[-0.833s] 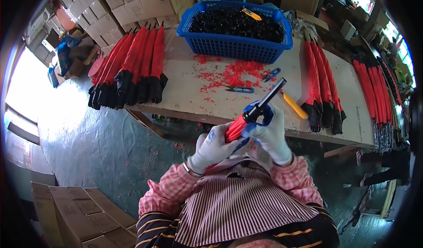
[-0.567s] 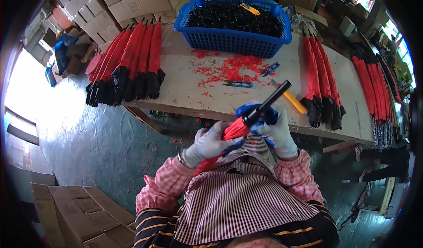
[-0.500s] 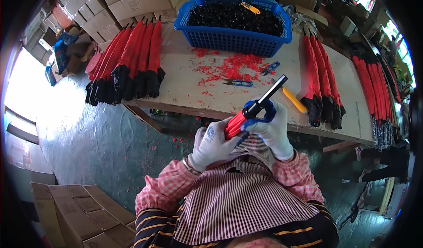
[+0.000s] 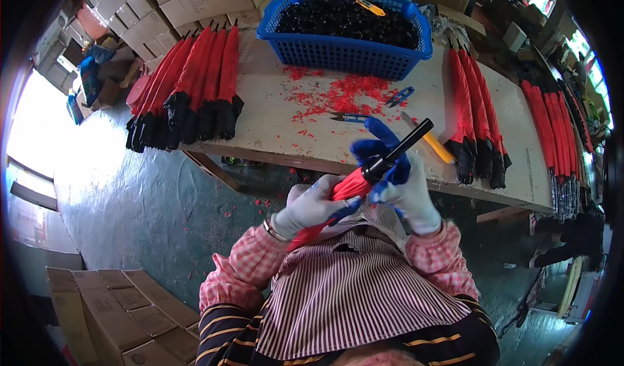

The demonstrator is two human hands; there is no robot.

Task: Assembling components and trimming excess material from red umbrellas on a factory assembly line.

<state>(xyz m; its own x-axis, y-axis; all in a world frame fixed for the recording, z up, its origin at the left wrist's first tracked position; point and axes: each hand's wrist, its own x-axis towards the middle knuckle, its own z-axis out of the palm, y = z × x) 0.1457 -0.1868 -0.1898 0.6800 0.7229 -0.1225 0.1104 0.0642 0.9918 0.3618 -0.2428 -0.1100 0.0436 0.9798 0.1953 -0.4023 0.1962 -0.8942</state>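
I hold a folded red umbrella (image 4: 344, 187) with a black shaft tip slanting up to the right, just in front of my chest. My left hand (image 4: 311, 208), in a white glove with blue fingertips, grips its red canopy. My right hand (image 4: 400, 184), gloved the same way, is closed around the black shaft where it meets the canopy, with one blue finger sticking up. Both hands hover below the near edge of the worktable (image 4: 279, 129).
Folded red umbrellas lie in piles at the table's left (image 4: 188, 86), right (image 4: 474, 112) and far right (image 4: 559, 138). A blue basket (image 4: 344, 51) of black parts stands at the back. Red scraps (image 4: 338, 96), snips (image 4: 351, 117) and a yellow tool (image 4: 432, 145) lie mid-table. Cardboard boxes (image 4: 123, 307) sit lower left.
Both hands have kept hold of the umbrella and shifted it slightly in front of my chest; its black tip still points up to the right.
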